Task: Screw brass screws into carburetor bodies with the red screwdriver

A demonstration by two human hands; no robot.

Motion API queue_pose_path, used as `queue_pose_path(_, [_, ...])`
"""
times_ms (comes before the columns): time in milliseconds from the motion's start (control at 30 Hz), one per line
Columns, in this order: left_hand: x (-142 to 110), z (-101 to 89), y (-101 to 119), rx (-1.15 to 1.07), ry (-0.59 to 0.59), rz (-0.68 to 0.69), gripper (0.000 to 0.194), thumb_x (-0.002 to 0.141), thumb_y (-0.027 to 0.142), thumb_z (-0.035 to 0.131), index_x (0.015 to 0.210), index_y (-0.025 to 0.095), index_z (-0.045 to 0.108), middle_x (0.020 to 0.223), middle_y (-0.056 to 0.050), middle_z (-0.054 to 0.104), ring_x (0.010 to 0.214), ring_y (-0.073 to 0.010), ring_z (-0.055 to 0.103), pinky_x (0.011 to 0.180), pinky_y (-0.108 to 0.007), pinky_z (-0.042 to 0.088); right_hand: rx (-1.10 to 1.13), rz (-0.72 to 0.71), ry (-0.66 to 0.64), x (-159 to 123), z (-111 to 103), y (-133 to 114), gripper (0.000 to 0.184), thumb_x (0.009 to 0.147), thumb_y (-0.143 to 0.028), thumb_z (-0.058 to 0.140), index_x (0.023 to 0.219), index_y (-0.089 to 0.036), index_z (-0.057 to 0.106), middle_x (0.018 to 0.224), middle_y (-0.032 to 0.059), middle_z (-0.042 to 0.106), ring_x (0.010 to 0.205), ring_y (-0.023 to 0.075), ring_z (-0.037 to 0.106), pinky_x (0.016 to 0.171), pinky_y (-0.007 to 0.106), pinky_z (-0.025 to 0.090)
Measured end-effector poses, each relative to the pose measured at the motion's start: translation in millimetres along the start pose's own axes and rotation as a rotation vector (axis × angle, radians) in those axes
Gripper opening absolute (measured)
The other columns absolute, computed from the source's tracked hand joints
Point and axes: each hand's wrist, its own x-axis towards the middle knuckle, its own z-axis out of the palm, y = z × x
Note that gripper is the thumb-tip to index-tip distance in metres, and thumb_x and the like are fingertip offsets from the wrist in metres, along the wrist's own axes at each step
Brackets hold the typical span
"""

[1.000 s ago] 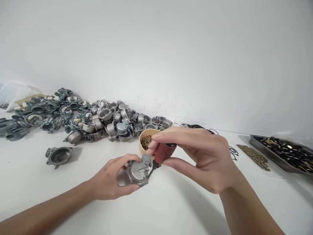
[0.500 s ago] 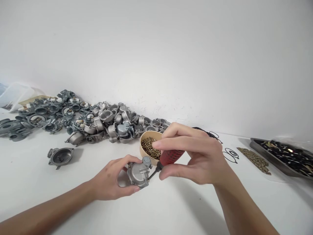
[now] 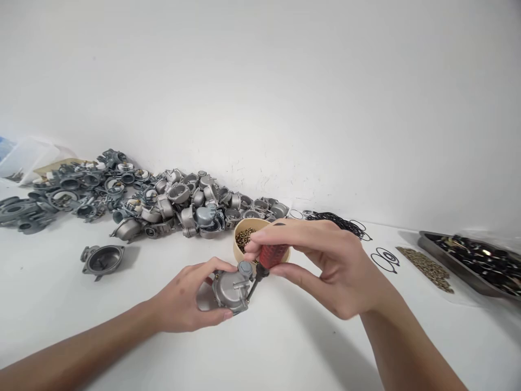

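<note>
My left hand [image 3: 191, 298] is closed around a grey metal carburetor float bowl [image 3: 231, 289], thumb below and fingers on its far side, held above the white table. My right hand [image 3: 325, 266] grips the red handle of a screwdriver [image 3: 272, 255] between thumb and fingers. Its shaft slants down to the left, and the tip meets the lower right corner of the bowl, where a small brass-coloured screw seems to sit. Just behind, partly covered by my right hand, is a cream tub [image 3: 240, 252] of brass-coloured screws [image 3: 245, 239].
A single open float bowl [image 3: 102, 262] lies to the left. Heaped carburetor parts [image 3: 191, 203] line the wall. To the right are black rubber rings [image 3: 385, 259], a patch of small brass pieces [image 3: 425, 267] and a dark tray [image 3: 459, 271] of black parts.
My right hand has tilted the screwdriver more upright, its handle shifting left, and the fingers have re-set around it. The left hand and the bowl stay almost still.
</note>
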Motion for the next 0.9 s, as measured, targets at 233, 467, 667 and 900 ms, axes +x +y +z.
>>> queue_pose_path(233, [0.2, -0.9, 4.1, -0.002, -0.010, -0.057, 0.062, 0.083, 0.029, 0.081, 0.136, 0.035, 0.051, 0.135, 0.000, 0.069, 0.109, -0.0238, 0.070, 0.095, -0.040, 0.058, -0.109, -0.048, 0.090, 1.7, 0.2, -0.6, 0.041, 0.085, -0.009, 0.083, 0.123, -0.018, 0.071, 0.090, 0.0016, 0.076, 0.070, 0.0103, 0.067, 0.066, 0.025, 0.060])
queue_pose_path(467, [-1.7, 2.8, -4.1, 0.096, 0.067, -0.018, 0.069, 0.077, 0.057, 0.088, 0.133, 0.033, 0.055, 0.127, -0.003, 0.072, 0.102, -0.0250, 0.073, 0.092, -0.039, 0.059, -0.204, -0.024, 0.102, 1.4, 1.4, -4.5, 0.037, 0.087, -0.011, 0.081, 0.122, -0.021, 0.072, 0.084, -0.0002, 0.075, 0.071, 0.0112, 0.069, 0.066, 0.025, 0.061])
queue_pose_path(667, [-1.4, -5.5, -3.4, 0.240, 0.283, 0.246, 0.084, 0.075, 0.080, 0.076, 0.138, 0.031, 0.050, 0.143, -0.014, 0.063, 0.054, -0.0087, 0.062, 0.049, -0.025, 0.052, -0.230, -0.012, 0.204, -3.3, -13.1, -4.5, 0.053, 0.082, -0.011, 0.086, 0.130, -0.029, 0.071, 0.088, 0.0023, 0.077, 0.075, 0.0176, 0.072, 0.063, 0.032, 0.063])
queue_pose_path(900, [-0.2, -12.8, 3.8, 0.467, 0.223, 0.371, 0.058, 0.089, 0.071, 0.070, 0.127, 0.030, 0.059, 0.135, -0.012, 0.068, 0.050, -0.0081, 0.059, 0.043, -0.022, 0.047, -0.203, -0.029, 0.296, -4.2, -14.4, -11.3, 0.059, 0.079, -0.010, 0.088, 0.131, -0.029, 0.071, 0.091, 0.0036, 0.077, 0.073, 0.0198, 0.072, 0.060, 0.035, 0.061])
